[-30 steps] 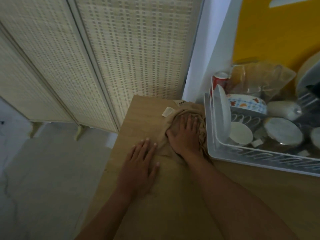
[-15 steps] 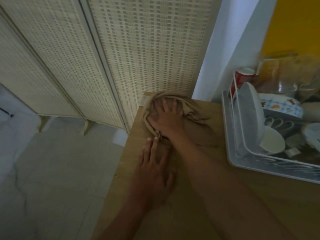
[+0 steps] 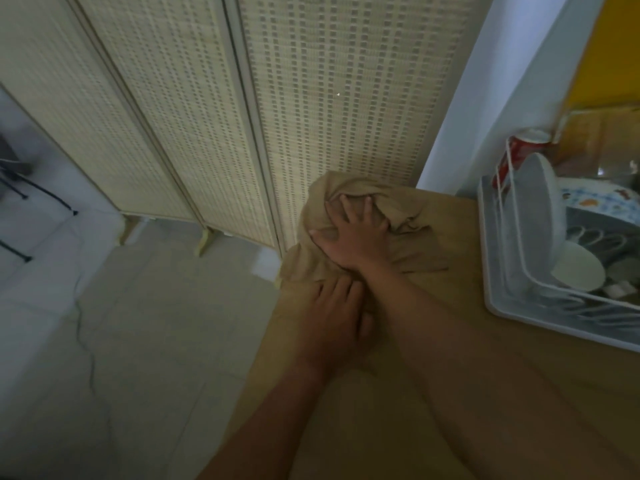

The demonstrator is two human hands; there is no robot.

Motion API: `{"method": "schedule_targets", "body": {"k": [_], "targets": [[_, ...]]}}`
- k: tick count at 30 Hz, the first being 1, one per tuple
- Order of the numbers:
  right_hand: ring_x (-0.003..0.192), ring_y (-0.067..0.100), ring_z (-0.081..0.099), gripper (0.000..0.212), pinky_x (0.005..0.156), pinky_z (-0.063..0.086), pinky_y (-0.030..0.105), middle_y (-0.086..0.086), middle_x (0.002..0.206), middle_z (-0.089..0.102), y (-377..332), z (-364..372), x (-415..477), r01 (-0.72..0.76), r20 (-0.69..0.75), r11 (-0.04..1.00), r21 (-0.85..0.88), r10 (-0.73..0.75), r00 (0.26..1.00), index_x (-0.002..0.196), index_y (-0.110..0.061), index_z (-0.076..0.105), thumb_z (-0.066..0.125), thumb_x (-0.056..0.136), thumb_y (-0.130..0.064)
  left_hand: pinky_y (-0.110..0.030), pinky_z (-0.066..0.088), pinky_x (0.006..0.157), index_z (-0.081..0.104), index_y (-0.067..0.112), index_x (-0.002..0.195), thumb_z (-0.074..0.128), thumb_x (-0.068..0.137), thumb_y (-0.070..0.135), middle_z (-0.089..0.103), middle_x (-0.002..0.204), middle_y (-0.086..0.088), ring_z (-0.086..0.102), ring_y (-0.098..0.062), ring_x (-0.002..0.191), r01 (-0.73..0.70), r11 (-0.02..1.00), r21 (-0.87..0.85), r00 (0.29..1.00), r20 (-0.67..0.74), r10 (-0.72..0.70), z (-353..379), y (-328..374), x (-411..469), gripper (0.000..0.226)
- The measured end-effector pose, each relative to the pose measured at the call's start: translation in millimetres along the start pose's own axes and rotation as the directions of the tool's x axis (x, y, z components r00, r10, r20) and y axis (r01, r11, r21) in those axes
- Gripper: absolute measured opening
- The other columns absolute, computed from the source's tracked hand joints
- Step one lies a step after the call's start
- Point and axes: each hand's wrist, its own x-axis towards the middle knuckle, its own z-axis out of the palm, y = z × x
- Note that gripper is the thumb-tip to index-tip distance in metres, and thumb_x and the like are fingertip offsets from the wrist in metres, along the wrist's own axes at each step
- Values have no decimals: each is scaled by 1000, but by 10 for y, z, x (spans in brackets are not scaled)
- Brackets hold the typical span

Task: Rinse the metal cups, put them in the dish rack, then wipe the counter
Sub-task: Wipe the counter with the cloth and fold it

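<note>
Presses the right hand (image 3: 353,237) palm-down on a crumpled tan wiping cloth (image 3: 415,252), fingers spread and nearly straight, tips sunk among the folds, with nothing pinched or curled round. Covers the middle of that cloth with the palm, leaving fabric on show all round: a raised bunch at 12 o'clock beyond the fingertips, a flatter flap at 4 o'clock, a drooping corner at 8 o'clock by the counter's edge. Lies at the far left corner of the light-brown wooden counter (image 3: 460,230), at about 12 o'clock in the head view, with the pale woven folding screen (image 3: 311,98) just beyond. Keeps no clean outline, being rumpled. Stretches widest across, from 9 o'clock at the counter's left edge toward 3 o'clock, the flat flap pointing at the white plastic dish rack (image 3: 491,271) yet stopping short of it, bare wood between. Rests the left hand (image 3: 332,323) flat on the wood at 6 o'clock of the cloth, fingers straight and close together, tips at the cloth's near hem and tight beside the right wrist, holding nothing. Over at 3 o'clock, in the rack: an upright white plate (image 3: 533,209), a small white bowl (image 3: 578,271), a blue-patterned bowl (image 3: 602,202). Behind the rack's far corner, a red drink can (image 3: 516,150). At 9 o'clock, below counter level, pale floor tiles (image 3: 138,341).
</note>
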Motion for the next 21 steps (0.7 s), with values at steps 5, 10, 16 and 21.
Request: {"method": "schedule_targets", "body": {"k": [5, 10, 16, 21], "targets": [[148, 36, -13, 82, 108, -5, 72, -10, 164, -1, 35, 123, -595, -57, -70, 998, -13, 56, 996, 151, -45, 5, 19, 79, -83, -38, 44, 81, 60, 8, 93, 54, 87, 20, 59, 96, -9, 53, -26, 90, -52, 998, -44, 996, -76, 48, -161, -13, -400, 15], [149, 36, -9, 82, 107, -10, 73, -8, 164, 3, -52, 173, -1121, -106, -90, 994, -25, 103, 991, 151, -45, 9, 17, 79, -83, -43, 39, 100, 53, 13, 130, 51, 84, 34, 55, 134, -13, 47, -29, 125, 37, 992, 121, 999, 13, -39, -393, -26, -1148, 51], [149, 37, -1, 83, 107, -7, 73, -6, 163, 10, -253, 310, -1943, -111, -105, 992, -62, 104, 989, 150, -43, 13, 16, 77, -83, -43, 23, 116, 33, 19, 150, 27, 93, 60, 24, 160, -9, 19, -28, 148, 177, 978, 109, 975, 114, -189, -641, -117, -1819, 70], [148, 42, 6, 82, 106, -3, 75, 0, 163, 16, -508, 430, -2803, -38, -89, 995, -88, 31, 996, 151, -41, 16, 22, 79, -79, -43, 33, 110, 48, 15, 141, 28, 96, 57, 42, 151, -8, 35, -25, 142, 89, 996, -3, 995, 55, -88, -818, -19, -2061, 64]]}}
